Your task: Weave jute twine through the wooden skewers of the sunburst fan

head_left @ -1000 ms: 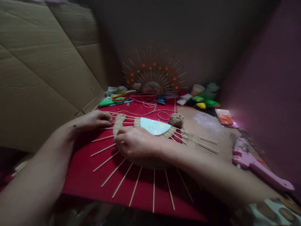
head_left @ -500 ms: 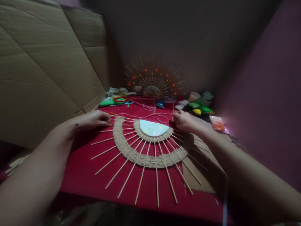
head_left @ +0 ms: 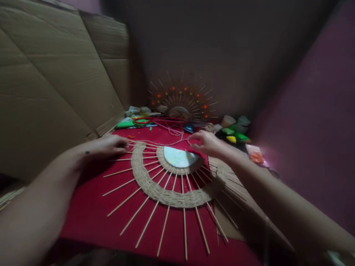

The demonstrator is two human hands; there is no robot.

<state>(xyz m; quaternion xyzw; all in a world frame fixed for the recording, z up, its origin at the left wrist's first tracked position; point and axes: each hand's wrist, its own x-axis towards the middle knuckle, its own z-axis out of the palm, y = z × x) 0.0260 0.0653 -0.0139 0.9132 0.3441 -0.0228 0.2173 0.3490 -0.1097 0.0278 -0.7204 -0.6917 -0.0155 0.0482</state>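
A half-round woven fan (head_left: 177,200) of thin sticks and beige twine lies on red cloth. At its centre sits a pale blue half-disc (head_left: 177,157). My left hand (head_left: 118,145) is closed at the left end of the woven band, on the stick ends there; its fingertips are partly hidden. Loose twine (head_left: 158,143) runs from that end along the fan's straight edge. Over the right side of the half-disc, my right hand (head_left: 206,143) has thumb and fingers apart, close to a loop of the twine. Its forearm shades the fan's right side.
A finished fan with orange flowers (head_left: 180,98) stands against the back wall. Orange-handled scissors (head_left: 142,120), a twine ball (head_left: 210,128), a cup (head_left: 227,121) and coloured packets (head_left: 240,137) line the back. Tall cardboard (head_left: 63,74) stands left; a cardboard sheet (head_left: 230,221) lies right.
My right hand has moved left and opened from its pinch on the twine, uncovering the twine ball. My left hand stays at the band's end. The view has shifted slightly.
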